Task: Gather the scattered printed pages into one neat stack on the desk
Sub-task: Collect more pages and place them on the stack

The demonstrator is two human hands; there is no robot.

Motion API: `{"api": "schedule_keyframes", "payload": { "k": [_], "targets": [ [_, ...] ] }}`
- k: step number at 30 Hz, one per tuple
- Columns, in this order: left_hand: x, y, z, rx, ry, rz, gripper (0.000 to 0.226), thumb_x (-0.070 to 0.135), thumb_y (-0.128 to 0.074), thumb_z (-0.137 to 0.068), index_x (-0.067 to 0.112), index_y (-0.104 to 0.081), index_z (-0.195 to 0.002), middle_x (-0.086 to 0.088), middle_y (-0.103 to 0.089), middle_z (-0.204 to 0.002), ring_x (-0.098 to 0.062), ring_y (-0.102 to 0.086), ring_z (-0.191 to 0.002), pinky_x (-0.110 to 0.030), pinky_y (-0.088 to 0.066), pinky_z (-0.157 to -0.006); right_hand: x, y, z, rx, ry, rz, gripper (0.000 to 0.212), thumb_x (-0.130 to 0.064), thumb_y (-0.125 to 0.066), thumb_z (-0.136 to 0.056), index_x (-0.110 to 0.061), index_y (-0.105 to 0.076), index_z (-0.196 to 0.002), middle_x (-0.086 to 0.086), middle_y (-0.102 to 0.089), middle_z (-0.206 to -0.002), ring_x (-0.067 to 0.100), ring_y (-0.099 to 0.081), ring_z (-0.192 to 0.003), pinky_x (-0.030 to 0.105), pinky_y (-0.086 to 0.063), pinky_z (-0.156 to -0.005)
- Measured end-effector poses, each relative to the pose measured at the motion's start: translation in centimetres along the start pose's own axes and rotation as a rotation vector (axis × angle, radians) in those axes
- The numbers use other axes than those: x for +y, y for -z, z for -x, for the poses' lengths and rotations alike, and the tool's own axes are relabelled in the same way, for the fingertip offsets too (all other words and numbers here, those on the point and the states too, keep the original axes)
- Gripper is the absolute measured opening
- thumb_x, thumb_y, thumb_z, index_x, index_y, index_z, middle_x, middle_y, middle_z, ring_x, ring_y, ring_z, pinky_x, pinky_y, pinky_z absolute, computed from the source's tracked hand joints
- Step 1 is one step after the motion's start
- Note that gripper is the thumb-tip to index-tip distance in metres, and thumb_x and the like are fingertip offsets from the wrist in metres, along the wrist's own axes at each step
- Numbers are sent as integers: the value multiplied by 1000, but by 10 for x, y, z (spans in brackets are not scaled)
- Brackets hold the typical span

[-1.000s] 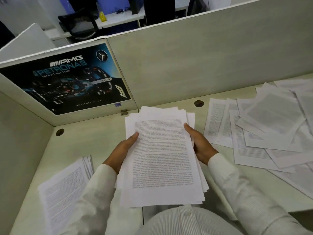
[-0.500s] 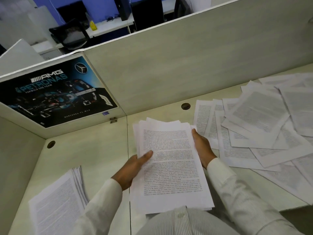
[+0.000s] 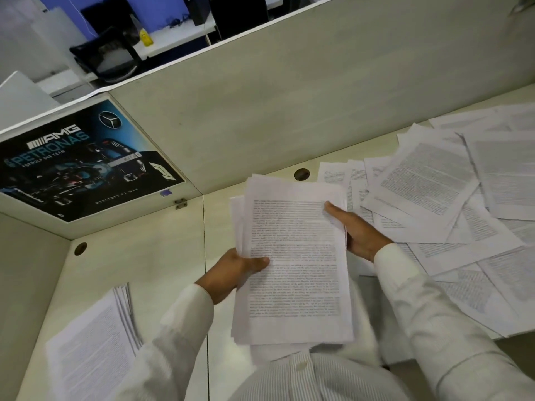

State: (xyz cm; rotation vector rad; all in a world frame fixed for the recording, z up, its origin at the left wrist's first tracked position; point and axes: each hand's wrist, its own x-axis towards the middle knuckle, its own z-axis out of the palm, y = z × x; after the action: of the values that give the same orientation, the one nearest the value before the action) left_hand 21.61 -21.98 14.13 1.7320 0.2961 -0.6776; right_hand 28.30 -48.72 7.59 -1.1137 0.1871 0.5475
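Holding a bundle of pages [image 3: 295,256] in both hands over the near edge of the table [image 3: 139,264], close to the chest.
Left hand [image 3: 231,270] takes the bundle's left edge, thumb on the top sheet and fingers underneath, grip clamped on the paper. Right hand [image 3: 356,230] takes the right edge higher up, thumb on top, grip likewise clamped on it. Bundle edges are uneven, with sheets fanned at the top left. Scattered pages [image 3: 434,183] overlap on the table to the right, just beside the right hand. Separate stack [image 3: 92,351] lies on the table at lower left, well apart from the bundle. Racing poster [image 3: 78,163] on the left partition; cable hole [image 3: 301,174] just beyond the bundle.
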Motion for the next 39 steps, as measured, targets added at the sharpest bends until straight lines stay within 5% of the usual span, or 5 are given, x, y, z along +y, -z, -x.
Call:
{"api": "schedule_keyframes", "payload": {
  "k": [19, 25, 32, 36, 39],
  "targets": [
    [48, 46, 6, 423, -580, 353, 23, 15, -70, -88, 29, -66, -105, 16, -74, -99, -6, -71, -93, -22, -56, -76, 27, -64, -9, 333, 175, 149, 42, -66, -60, -81, -34, -66, -108, -14, -66, -117, 17, -58, -120, 40, -49, -102],
    [55, 76, 20, 328, -765, 525, 32, 17, -71, -83, 30, -65, -111, 10, -73, -109, -16, -67, -107, -32, -56, -89, 55, -123, -19, 264, 9, -341, 119, -89, -67, -47, -21, -43, -142, 8, -55, -139, 24, -54, -127, 54, -46, -103],
    [18, 95, 18, 418, -609, 457, 19, 21, -73, -85, 28, -68, -101, 13, -75, -95, -11, -70, -96, -21, -56, -74, 63, -180, -20, 138, 78, -398, 77, -74, -52, -76, -36, -44, -143, 2, -62, -136, 24, -60, -125, 50, -47, -105],
    [-12, 118, 20, 534, -494, 451, 15, 20, -69, -91, 21, -67, -106, 9, -73, -100, -9, -70, -91, -24, -57, -78, 81, -186, -18, 269, 28, -228, 40, -34, -69, -90, -24, -62, -128, 3, -73, -118, 25, -69, -105, 48, -55, -93],
    [-37, 140, 30, 570, -436, 444, 16, 20, -68, -91, 20, -66, -107, 12, -71, -96, -3, -69, -83, -14, -54, -65, 92, -185, -16, 362, 67, 0, 48, -18, -78, -83, -17, -58, -127, 8, -71, -119, 26, -70, -102, 43, -59, -85]
  ]
}}
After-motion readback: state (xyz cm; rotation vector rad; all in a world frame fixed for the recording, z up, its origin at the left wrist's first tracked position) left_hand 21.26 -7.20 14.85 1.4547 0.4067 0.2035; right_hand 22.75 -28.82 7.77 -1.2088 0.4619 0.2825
